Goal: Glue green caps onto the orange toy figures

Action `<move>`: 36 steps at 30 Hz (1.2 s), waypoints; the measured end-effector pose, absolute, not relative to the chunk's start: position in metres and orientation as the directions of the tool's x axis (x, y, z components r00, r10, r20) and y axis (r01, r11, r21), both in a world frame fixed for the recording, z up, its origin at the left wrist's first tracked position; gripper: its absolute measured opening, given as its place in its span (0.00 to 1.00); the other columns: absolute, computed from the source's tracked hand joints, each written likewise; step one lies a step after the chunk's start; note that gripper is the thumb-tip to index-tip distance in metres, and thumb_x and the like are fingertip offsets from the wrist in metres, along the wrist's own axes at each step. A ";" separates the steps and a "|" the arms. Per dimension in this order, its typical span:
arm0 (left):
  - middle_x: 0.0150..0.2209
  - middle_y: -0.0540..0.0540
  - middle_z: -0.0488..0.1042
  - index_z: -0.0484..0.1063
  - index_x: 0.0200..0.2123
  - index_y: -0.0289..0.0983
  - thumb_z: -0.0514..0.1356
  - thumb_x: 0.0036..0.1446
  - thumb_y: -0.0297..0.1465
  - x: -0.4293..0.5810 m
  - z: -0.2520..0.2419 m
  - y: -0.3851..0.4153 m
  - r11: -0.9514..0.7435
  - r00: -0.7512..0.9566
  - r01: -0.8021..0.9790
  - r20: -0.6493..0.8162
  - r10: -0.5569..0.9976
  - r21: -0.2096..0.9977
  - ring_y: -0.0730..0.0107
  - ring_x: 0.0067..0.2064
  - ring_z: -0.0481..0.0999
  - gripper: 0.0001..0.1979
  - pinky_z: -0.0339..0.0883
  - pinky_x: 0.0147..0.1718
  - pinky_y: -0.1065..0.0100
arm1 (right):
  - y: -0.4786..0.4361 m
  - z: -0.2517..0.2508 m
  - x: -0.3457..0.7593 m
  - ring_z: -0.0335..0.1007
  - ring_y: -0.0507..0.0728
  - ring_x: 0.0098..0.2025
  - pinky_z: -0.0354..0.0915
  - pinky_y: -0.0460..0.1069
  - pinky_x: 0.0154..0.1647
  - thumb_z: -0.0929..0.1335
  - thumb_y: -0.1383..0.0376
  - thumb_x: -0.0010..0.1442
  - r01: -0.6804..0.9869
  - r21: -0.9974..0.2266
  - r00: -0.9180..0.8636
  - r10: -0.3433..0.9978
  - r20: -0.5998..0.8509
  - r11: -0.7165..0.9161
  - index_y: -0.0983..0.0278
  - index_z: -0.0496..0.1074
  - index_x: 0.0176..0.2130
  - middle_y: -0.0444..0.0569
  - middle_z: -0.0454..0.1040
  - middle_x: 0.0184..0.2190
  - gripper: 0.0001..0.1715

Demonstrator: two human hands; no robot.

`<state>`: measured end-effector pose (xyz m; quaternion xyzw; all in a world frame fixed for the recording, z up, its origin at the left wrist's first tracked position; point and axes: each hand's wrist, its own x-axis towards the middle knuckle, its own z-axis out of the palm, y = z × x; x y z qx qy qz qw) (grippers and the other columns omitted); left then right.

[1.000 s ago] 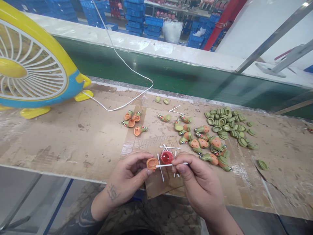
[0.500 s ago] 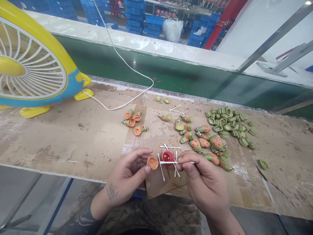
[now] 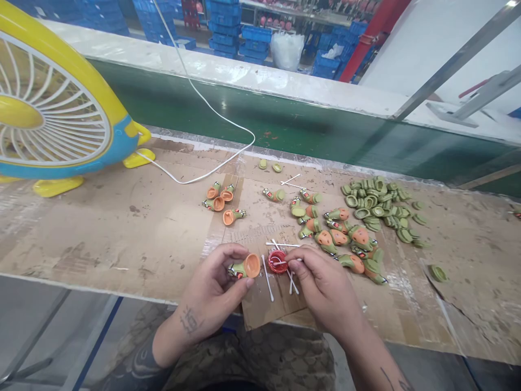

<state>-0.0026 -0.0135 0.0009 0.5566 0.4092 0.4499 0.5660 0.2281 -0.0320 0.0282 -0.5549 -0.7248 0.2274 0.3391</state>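
A small green-and-orange figurine piece [image 3: 252, 265], its hollow orange end facing up and right, is held by my left hand [image 3: 217, 282] between thumb and fingers. My right hand [image 3: 321, 279] pinches a cotton swab [image 3: 280, 263], whose tip is in the small pot of red liquid [image 3: 277, 268]. Loose cotton swabs lie around the pot, one of them a swab [image 3: 267, 279] to its left. Beyond my right hand lie several figurine pieces [image 3: 340, 237] in a group, some with green caps fitted. More figurine pieces [image 3: 218, 203] with open orange ends stand beyond my left hand.
A heap of green caps [image 3: 378, 203] lies on the cardboard-covered table [image 3: 122, 233] at the right. A yellow and blue fan [image 3: 118, 141] stands at the left, with its white cable [image 3: 220, 114] across the back. Blue crates [image 3: 226, 27] are stacked beyond the green partition [image 3: 244, 114].
My right hand has lowered the swab, and its tip is now in the red liquid. My left hand has turned the figurine piece, so its green painted end now shows.
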 end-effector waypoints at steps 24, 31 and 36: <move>0.49 0.45 0.78 0.81 0.49 0.46 0.68 0.58 0.22 -0.008 0.003 -0.010 -0.084 0.345 -0.079 0.107 0.932 0.993 0.61 0.55 0.77 0.18 0.75 0.50 0.67 | -0.040 0.030 0.203 0.73 0.51 0.35 0.67 0.45 0.36 0.64 0.67 0.74 0.421 -0.862 -0.068 0.957 0.281 0.283 0.57 0.73 0.42 0.41 0.75 0.32 0.10; 0.52 0.44 0.77 0.80 0.51 0.44 0.67 0.63 0.30 -0.010 0.006 -0.010 0.043 0.367 -0.097 -0.004 0.930 0.994 0.62 0.53 0.78 0.13 0.76 0.45 0.69 | -0.039 0.030 0.214 0.73 0.51 0.35 0.68 0.45 0.38 0.64 0.67 0.74 0.480 -0.826 0.012 0.939 0.343 0.295 0.56 0.73 0.43 0.40 0.77 0.33 0.10; 0.46 0.47 0.80 0.78 0.47 0.43 0.70 0.61 0.29 -0.006 0.002 -0.011 0.108 0.326 -0.233 -0.027 0.945 0.966 0.69 0.46 0.78 0.12 0.74 0.41 0.75 | -0.032 0.027 0.224 0.76 0.55 0.37 0.67 0.48 0.39 0.65 0.68 0.72 0.709 -0.647 -0.047 0.935 0.352 0.279 0.59 0.74 0.40 0.44 0.80 0.34 0.09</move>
